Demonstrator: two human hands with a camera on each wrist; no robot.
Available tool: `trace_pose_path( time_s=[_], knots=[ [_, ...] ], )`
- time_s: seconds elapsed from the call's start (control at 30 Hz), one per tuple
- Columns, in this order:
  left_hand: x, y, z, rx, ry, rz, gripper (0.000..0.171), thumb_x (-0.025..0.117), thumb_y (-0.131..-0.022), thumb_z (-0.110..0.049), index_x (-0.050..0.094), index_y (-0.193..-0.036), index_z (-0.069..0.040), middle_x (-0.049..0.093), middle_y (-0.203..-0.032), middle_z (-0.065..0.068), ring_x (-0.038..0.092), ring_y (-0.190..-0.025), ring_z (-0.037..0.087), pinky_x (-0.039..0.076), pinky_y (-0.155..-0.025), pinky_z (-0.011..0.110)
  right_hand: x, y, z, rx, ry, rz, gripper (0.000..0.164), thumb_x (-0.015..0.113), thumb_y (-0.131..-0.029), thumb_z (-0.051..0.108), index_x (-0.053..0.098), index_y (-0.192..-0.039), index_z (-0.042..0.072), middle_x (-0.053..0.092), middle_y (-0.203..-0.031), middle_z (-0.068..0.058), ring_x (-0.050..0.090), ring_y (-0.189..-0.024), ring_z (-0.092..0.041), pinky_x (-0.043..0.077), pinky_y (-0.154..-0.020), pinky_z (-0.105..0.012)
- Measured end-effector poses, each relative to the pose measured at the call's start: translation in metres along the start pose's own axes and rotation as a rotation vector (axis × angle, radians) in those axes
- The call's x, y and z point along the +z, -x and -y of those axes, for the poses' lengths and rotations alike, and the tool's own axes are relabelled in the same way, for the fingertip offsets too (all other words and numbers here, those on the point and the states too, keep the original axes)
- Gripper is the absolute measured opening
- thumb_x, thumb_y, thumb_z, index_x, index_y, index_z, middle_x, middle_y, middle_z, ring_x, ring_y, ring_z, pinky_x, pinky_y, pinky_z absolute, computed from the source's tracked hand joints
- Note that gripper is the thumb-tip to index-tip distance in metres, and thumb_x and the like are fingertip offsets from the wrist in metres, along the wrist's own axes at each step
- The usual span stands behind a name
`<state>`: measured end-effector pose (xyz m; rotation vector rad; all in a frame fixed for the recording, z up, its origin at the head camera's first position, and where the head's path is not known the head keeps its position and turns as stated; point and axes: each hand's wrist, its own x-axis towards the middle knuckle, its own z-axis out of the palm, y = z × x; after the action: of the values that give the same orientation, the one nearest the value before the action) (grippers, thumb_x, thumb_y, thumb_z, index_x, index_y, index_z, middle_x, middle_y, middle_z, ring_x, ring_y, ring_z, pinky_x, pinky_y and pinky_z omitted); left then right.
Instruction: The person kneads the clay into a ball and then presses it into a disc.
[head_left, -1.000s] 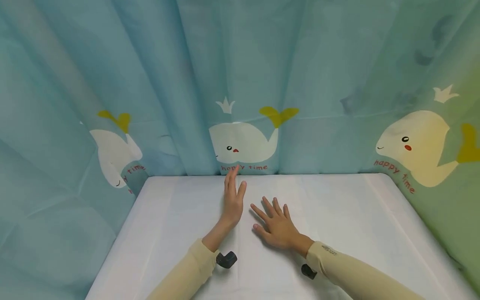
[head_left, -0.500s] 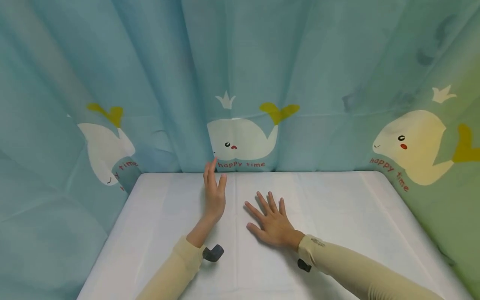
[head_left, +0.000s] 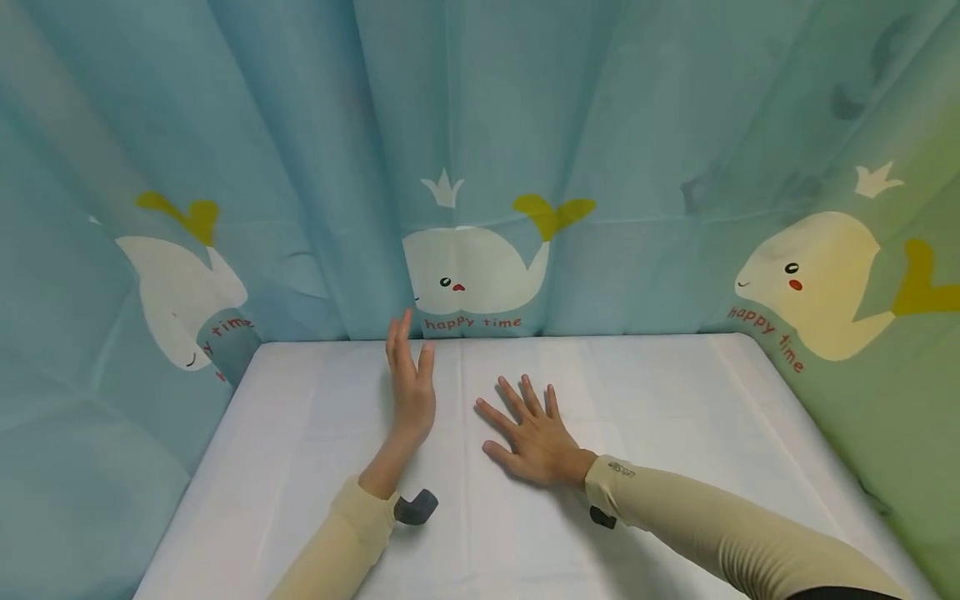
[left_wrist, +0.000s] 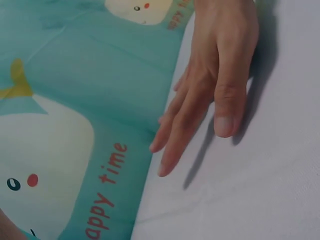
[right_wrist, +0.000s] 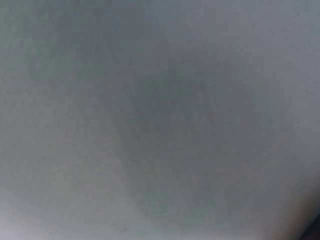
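My left hand is held edge-on above the white-covered table, fingers straight and pointing toward the curtain. In the left wrist view the left hand casts a shadow on the white cloth, and nothing is between thumb and fingers. To its right, my right hand lies palm down over the cloth with its fingers spread. Neither hand holds anything. The right wrist view is a grey blur without the hand in it.
A blue-green curtain with printed whales stands behind the table and along both sides. Dark wrist cameras hang below the beige sleeves. The table's back edge meets the curtain.
My left hand has moved left, away from the right hand, widening the gap between them. The right hand stays spread in nearly the same place. The head view has shifted slightly.
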<state>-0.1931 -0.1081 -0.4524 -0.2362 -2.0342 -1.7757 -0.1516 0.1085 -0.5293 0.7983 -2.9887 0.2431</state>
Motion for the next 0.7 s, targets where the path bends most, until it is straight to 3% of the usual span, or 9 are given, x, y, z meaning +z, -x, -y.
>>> trace_pose_path(
  time_s=[0.2,0.47,0.7],
  knots=[
    [-0.003,-0.002,0.008,0.003,-0.015,-0.011,0.060,0.046,-0.104,-0.020,0.030,-0.161,-0.008,0.011,-0.168,0.016,0.010,-0.155,0.035,0.016,-0.119,0.065,0.001,-0.004,-0.001,-0.009,0.000,0.003,0.067,0.034,-0.102,0.066,0.028,-0.163,0.039,0.012,-0.172,-0.007,0.004,-0.155,-0.045,0.003,-0.113,-0.077],
    [-0.014,0.001,0.001,0.009,-0.036,-0.021,0.059,0.042,-0.108,-0.026,0.026,-0.164,-0.019,0.007,-0.170,0.010,0.008,-0.156,0.029,0.015,-0.119,0.065,-0.004,-0.007,0.003,-0.036,0.010,0.006,0.065,0.031,-0.103,0.066,0.028,-0.163,0.039,0.011,-0.172,-0.007,0.004,-0.155,-0.044,0.003,-0.113,-0.077],
    [-0.023,0.002,-0.006,0.036,-0.044,-0.070,0.059,0.042,-0.107,-0.025,0.028,-0.162,-0.014,0.009,-0.170,0.014,0.009,-0.156,0.033,0.013,-0.119,0.066,0.000,-0.007,0.000,-0.054,0.003,0.004,0.066,0.030,-0.103,0.066,0.026,-0.163,0.039,0.012,-0.172,-0.007,0.005,-0.155,-0.044,0.002,-0.114,-0.075]
  ],
)
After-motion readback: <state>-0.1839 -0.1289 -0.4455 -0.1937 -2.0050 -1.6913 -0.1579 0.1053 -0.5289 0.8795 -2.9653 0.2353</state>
